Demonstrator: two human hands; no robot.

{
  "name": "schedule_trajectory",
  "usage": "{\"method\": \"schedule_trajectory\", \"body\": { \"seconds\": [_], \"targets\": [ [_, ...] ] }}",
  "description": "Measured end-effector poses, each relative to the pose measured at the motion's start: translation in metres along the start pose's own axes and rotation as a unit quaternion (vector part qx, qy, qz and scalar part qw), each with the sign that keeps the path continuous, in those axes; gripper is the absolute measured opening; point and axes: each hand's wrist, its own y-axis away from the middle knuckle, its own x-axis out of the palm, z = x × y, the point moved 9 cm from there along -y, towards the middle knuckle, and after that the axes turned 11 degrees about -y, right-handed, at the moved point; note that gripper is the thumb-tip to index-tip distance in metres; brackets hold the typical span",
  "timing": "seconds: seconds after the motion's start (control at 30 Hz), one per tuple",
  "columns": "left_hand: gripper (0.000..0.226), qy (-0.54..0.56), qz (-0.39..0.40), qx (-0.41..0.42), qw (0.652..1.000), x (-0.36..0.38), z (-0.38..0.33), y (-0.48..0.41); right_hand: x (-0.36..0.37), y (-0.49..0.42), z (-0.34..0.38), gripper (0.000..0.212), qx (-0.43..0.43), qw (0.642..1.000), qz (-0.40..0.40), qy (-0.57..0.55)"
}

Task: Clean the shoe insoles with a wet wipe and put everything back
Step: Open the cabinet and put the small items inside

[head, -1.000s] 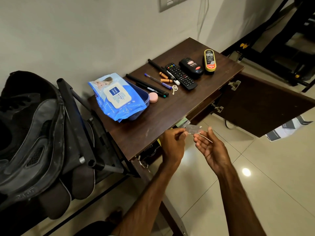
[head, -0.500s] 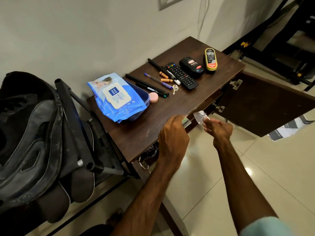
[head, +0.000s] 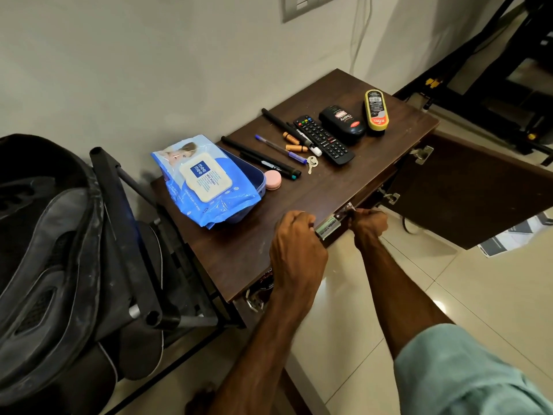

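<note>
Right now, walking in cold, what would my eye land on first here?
The bright blue wet wipes pack at the left end of the dark wooden table stands out first. At the table's front edge the right hand pinches a small wrapper, with the left hand curled close beside it. Black shoes fill the rack on the left.

Place: a home, seemingly a hallway corner.
Furniture: wooden cabinet (head: 344, 187), door open, against a plain wall; shoe rack (head: 125, 235) beside it.
Clutter: remote (head: 324, 140), keys (head: 311, 163), pens (head: 260, 157), shoe polish (head: 376, 112), wipes (head: 206, 181).
Floor (head: 449, 280): glossy cream tiles.
Wall: switch plate (head: 302, 6).
</note>
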Motion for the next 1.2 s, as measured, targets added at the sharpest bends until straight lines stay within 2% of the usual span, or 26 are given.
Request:
{"method": "schedule_trajectory", "body": {
  "seconds": [0.1,0.17,0.27,0.3,0.33,0.4,0.47,0.53,0.6,0.67,0.77,0.87,0.97,1.03,1.2],
  "targets": [
    [0.026,0.004,0.0,0.001,1.0,0.001,0.0,-0.002,-0.004,-0.002,-0.012,0.017,0.004,1.0,0.005,-0.023],
    [0.026,0.002,0.003,0.001,1.0,0.002,0.0,-0.004,-0.014,0.002,-0.013,0.018,-0.022,0.999,-0.004,-0.032],
    [0.025,-0.002,-0.011,-0.005,1.0,-0.002,0.001,-0.007,-0.043,0.047,0.024,0.022,-0.163,0.984,-0.029,-0.068],
    [0.026,-0.001,-0.018,-0.008,1.0,-0.004,0.002,-0.008,-0.052,0.074,0.043,0.016,-0.216,0.972,-0.022,-0.095],
    [0.026,0.001,-0.026,-0.012,1.0,-0.006,0.003,-0.009,-0.059,0.099,0.061,0.007,-0.271,0.954,-0.006,-0.129],
    [0.027,0.008,-0.042,-0.02,0.999,-0.014,0.004,-0.01,-0.063,0.146,0.097,0.011,-0.364,0.919,0.045,-0.146],
    [0.028,0.016,-0.056,-0.031,0.998,-0.024,0.003,-0.01,-0.041,0.176,0.123,0.012,-0.413,0.894,0.14,-0.101],
    [0.024,0.024,-0.066,-0.039,0.997,-0.032,0.002,-0.009,0.0,0.191,0.137,0.018,-0.44,0.865,0.241,-0.002],
    [0.017,0.032,-0.064,-0.046,0.996,-0.034,0.004,-0.007,0.043,0.2,0.146,0.034,-0.471,0.817,0.313,0.109],
    [0.024,0.023,-0.057,-0.052,0.997,-0.033,0.01,-0.006,0.078,0.207,0.149,0.052,-0.474,0.772,0.373,0.202],
    [0.033,0.012,-0.041,-0.066,0.997,-0.029,0.018,-0.005,0.108,0.214,0.15,0.061,-0.462,0.725,0.415,0.299],
    [0.031,0.006,-0.048,-0.067,0.997,-0.028,0.022,-0.005,0.123,0.212,0.149,0.045,-0.476,0.694,0.419,0.342],
    [0.032,0.015,-0.037,-0.07,0.997,-0.025,0.023,-0.008,0.131,0.206,0.143,0.031,-0.482,0.684,0.427,0.342],
    [0.031,0.022,-0.031,-0.072,0.997,-0.023,0.024,-0.009,0.129,0.204,0.141,0.03,-0.484,0.685,0.429,0.334],
    [0.028,0.026,-0.052,-0.089,0.994,-0.028,0.029,-0.01,0.098,0.188,0.146,0.032,-0.445,0.72,0.377,0.376]
  ]
}}
